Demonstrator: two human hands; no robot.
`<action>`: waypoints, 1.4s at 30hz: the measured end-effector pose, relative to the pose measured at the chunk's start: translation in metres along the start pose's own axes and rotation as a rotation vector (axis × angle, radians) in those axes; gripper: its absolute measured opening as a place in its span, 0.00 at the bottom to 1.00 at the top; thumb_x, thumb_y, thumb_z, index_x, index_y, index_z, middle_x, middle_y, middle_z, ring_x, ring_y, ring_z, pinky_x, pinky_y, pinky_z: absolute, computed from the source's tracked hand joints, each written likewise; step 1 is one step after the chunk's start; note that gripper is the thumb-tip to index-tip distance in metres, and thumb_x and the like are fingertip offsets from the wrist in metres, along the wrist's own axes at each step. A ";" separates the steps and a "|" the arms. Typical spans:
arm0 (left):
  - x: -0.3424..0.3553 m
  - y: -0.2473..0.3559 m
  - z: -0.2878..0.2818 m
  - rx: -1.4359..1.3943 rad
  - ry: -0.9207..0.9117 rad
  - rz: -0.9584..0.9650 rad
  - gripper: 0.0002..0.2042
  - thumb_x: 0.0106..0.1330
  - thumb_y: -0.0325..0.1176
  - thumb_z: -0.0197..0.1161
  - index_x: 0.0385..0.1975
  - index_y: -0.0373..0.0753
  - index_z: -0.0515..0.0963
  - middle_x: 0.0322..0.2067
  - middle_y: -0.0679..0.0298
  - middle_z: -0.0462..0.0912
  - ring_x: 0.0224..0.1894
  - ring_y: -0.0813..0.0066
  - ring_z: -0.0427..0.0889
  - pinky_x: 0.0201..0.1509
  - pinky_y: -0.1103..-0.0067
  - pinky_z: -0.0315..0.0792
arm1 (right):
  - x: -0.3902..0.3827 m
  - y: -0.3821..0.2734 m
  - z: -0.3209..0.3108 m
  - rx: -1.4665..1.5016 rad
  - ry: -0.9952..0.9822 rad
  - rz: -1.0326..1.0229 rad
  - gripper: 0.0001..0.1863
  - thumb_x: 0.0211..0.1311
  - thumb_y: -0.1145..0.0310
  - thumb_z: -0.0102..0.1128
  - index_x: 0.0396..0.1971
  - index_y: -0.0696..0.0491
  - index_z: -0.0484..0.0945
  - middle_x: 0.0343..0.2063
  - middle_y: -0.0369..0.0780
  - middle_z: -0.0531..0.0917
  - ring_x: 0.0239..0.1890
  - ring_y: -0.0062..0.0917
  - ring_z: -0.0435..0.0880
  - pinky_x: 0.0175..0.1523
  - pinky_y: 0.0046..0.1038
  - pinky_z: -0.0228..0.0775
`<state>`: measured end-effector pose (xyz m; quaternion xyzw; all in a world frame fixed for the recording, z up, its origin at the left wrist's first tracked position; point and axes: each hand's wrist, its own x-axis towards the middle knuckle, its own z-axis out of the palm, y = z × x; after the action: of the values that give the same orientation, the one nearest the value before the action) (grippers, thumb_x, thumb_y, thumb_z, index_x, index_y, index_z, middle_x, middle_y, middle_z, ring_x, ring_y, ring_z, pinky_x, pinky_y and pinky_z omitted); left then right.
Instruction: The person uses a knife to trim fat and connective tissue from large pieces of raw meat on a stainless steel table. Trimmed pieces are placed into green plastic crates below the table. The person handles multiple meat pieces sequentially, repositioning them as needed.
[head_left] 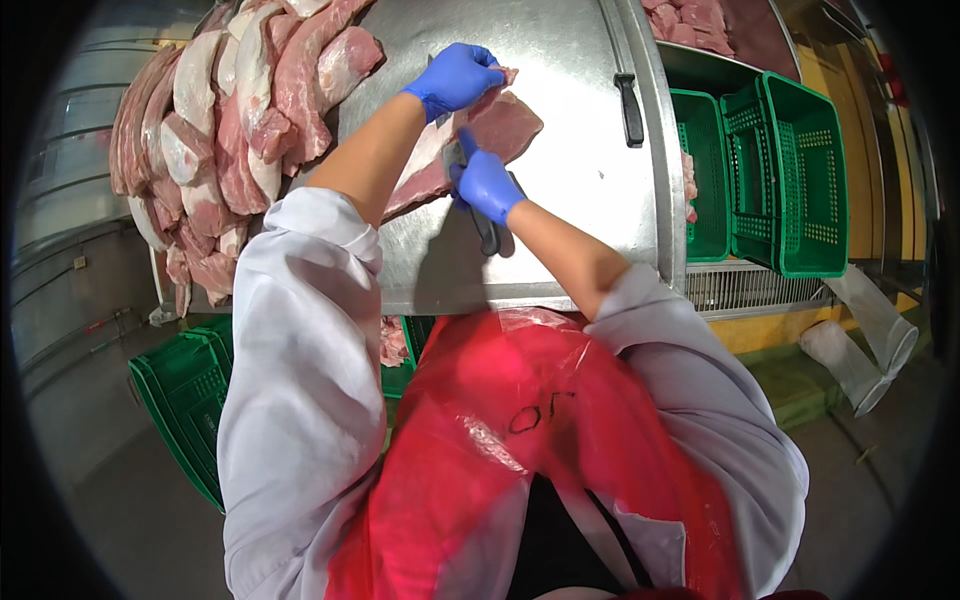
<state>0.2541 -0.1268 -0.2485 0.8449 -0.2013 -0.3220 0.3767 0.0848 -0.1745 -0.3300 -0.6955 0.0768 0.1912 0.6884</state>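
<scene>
On the metal table (585, 220) in front of me lies a long slab of pale pink raw meat (512, 128), with white fat along one side. My left hand (455, 78), in a blue glove, is closed at the far end of the slab and pinches a small strip of meat (508, 75). My right hand (486, 186), also gloved in blue, grips a knife (489, 238) over the near side of the slab. Its black handle sticks out below the fist; most of the blade is hidden by the hand and the meat.
A large pile of raw meat pieces (225, 120) covers the table's left side. A long thin tool with a black handle (629, 110) lies by the right edge. Green crates (812, 180) stand to the right, another green crate (180, 400) low at left. A metal tray of meat (768, 40) sits far right.
</scene>
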 end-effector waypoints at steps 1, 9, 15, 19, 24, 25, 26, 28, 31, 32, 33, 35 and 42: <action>-0.003 0.007 -0.003 0.081 0.038 0.000 0.13 0.68 0.38 0.68 0.27 0.34 0.80 0.21 0.64 0.82 0.28 0.78 0.80 0.42 0.75 0.74 | -0.001 -0.001 0.006 -0.060 0.041 -0.061 0.46 0.68 0.76 0.44 0.81 0.43 0.32 0.32 0.51 0.84 0.24 0.30 0.84 0.35 0.34 0.81; -0.029 0.013 -0.025 -0.186 0.050 0.044 0.10 0.69 0.34 0.65 0.27 0.36 0.79 0.23 0.64 0.82 0.26 0.76 0.77 0.42 0.77 0.73 | -0.013 0.001 0.030 -0.019 -0.039 0.014 0.45 0.70 0.73 0.47 0.81 0.44 0.36 0.26 0.43 0.83 0.24 0.27 0.83 0.34 0.31 0.80; -0.061 0.015 0.016 -0.623 0.474 0.004 0.09 0.67 0.32 0.66 0.28 0.34 0.79 0.21 0.65 0.79 0.22 0.78 0.74 0.28 0.80 0.69 | -0.045 0.008 0.071 -0.001 -0.062 0.015 0.43 0.70 0.71 0.52 0.80 0.51 0.42 0.32 0.49 0.85 0.25 0.35 0.84 0.36 0.36 0.81; -0.069 0.013 0.085 -0.978 0.690 0.226 0.04 0.67 0.25 0.64 0.33 0.32 0.78 0.25 0.67 0.82 0.28 0.82 0.78 0.32 0.81 0.73 | 0.000 0.033 0.089 -0.342 0.302 -0.550 0.37 0.73 0.68 0.56 0.77 0.53 0.49 0.27 0.43 0.85 0.22 0.26 0.84 0.29 0.32 0.78; -0.085 0.029 0.105 -1.114 0.824 0.295 0.05 0.66 0.18 0.62 0.32 0.32 0.72 0.31 0.62 0.81 0.36 0.81 0.80 0.45 0.81 0.77 | -0.021 0.015 0.119 -0.042 0.160 0.144 0.36 0.73 0.71 0.53 0.77 0.46 0.51 0.23 0.41 0.83 0.17 0.21 0.79 0.23 0.29 0.73; -0.091 0.027 0.103 -1.129 0.829 0.326 0.05 0.66 0.18 0.62 0.32 0.32 0.72 0.31 0.62 0.82 0.36 0.81 0.80 0.44 0.81 0.77 | -0.053 0.022 0.130 -0.057 0.123 0.143 0.37 0.73 0.72 0.52 0.78 0.44 0.49 0.23 0.41 0.83 0.17 0.21 0.79 0.23 0.29 0.73; -0.100 0.027 0.105 -1.148 0.816 0.349 0.04 0.66 0.19 0.61 0.32 0.32 0.72 0.31 0.61 0.82 0.36 0.80 0.80 0.44 0.80 0.77 | -0.067 0.023 0.136 -0.063 0.115 0.142 0.39 0.73 0.72 0.51 0.79 0.42 0.47 0.24 0.41 0.83 0.17 0.21 0.78 0.23 0.29 0.73; -0.103 0.031 0.102 -1.166 0.809 0.433 0.04 0.67 0.19 0.61 0.32 0.31 0.72 0.32 0.59 0.82 0.36 0.79 0.81 0.44 0.80 0.78 | -0.048 0.012 0.137 -0.106 0.135 0.140 0.41 0.74 0.73 0.50 0.80 0.38 0.42 0.24 0.41 0.83 0.17 0.21 0.77 0.23 0.29 0.72; -0.105 0.033 0.101 -1.014 0.863 0.520 0.03 0.66 0.19 0.60 0.32 0.31 0.73 0.32 0.58 0.83 0.36 0.78 0.82 0.42 0.79 0.79 | 0.026 0.015 0.126 -0.018 0.075 0.086 0.44 0.73 0.72 0.50 0.81 0.38 0.38 0.26 0.42 0.83 0.19 0.23 0.80 0.25 0.28 0.75; -0.106 0.032 0.099 -1.078 0.856 0.529 0.03 0.66 0.19 0.60 0.33 0.31 0.73 0.32 0.58 0.83 0.35 0.77 0.82 0.42 0.79 0.79 | 0.019 0.017 0.135 -0.046 0.080 0.100 0.44 0.72 0.72 0.49 0.81 0.38 0.38 0.25 0.42 0.83 0.19 0.22 0.80 0.25 0.28 0.75; -0.107 0.034 0.094 -1.143 0.849 0.539 0.03 0.66 0.19 0.60 0.33 0.31 0.73 0.32 0.58 0.83 0.35 0.77 0.82 0.42 0.79 0.79 | 0.012 0.013 0.144 -0.075 0.081 0.115 0.44 0.72 0.72 0.49 0.81 0.38 0.38 0.25 0.42 0.82 0.20 0.22 0.80 0.25 0.27 0.76; -0.108 0.037 0.086 -1.244 0.845 0.615 0.03 0.66 0.19 0.60 0.32 0.32 0.72 0.31 0.59 0.82 0.35 0.76 0.83 0.41 0.78 0.78 | -0.052 0.026 0.164 -0.017 0.048 0.084 0.44 0.71 0.76 0.47 0.81 0.36 0.39 0.23 0.41 0.80 0.20 0.19 0.78 0.24 0.27 0.74; -0.165 0.057 0.065 -1.132 0.731 0.556 0.05 0.63 0.16 0.57 0.30 0.32 0.70 0.29 0.57 0.80 0.34 0.73 0.83 0.41 0.77 0.78 | 0.028 -0.002 0.181 0.078 0.086 0.151 0.43 0.74 0.72 0.47 0.81 0.42 0.34 0.24 0.42 0.81 0.19 0.25 0.80 0.25 0.30 0.77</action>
<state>0.0865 -0.0998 -0.1734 0.4920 -0.0725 0.0334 0.8669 0.0826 0.0084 -0.3346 -0.6680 0.1658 0.2094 0.6946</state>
